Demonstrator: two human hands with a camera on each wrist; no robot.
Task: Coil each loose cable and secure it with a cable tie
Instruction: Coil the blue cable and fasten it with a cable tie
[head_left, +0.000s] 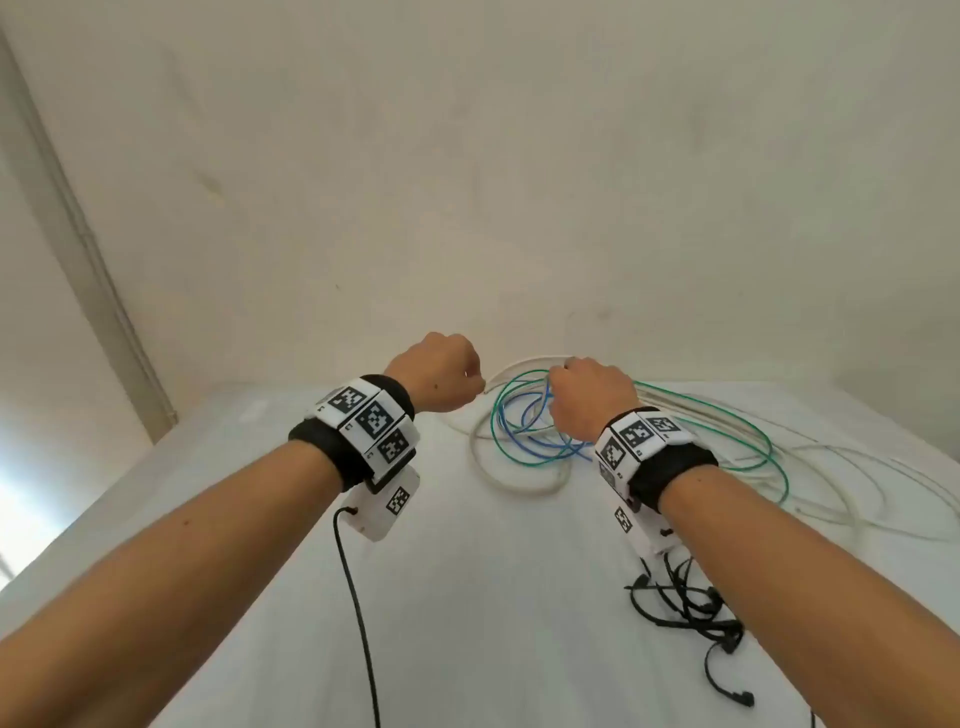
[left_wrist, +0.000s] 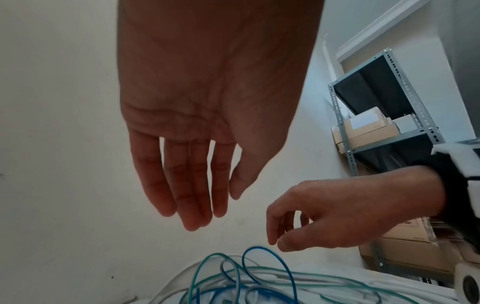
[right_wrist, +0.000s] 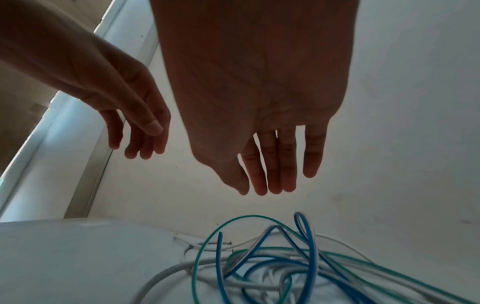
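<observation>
Fingers of left hand (head_left: 439, 376) and right hand (head_left: 589, 397): hidden behind the knuckles in head view. Blue cable (head_left: 524, 421): partly covered by right hand; ends lost in the tangle. Green cable (head_left: 748, 441) and white cable (head_left: 519, 480): ends not traceable. Black cable ties (head_left: 691, 605): overlapped, count unclear, partly behind right forearm. Shelf boxes (left_wrist: 369, 131): labels too small to read.

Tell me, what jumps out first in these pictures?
A loose tangle of blue cable, green cable and white cable sprawls at the far side of the white table. Both bare hands, left hand and right hand, hover open above it, holding nothing. Black plastic cable ties lie near the right forearm.
</observation>
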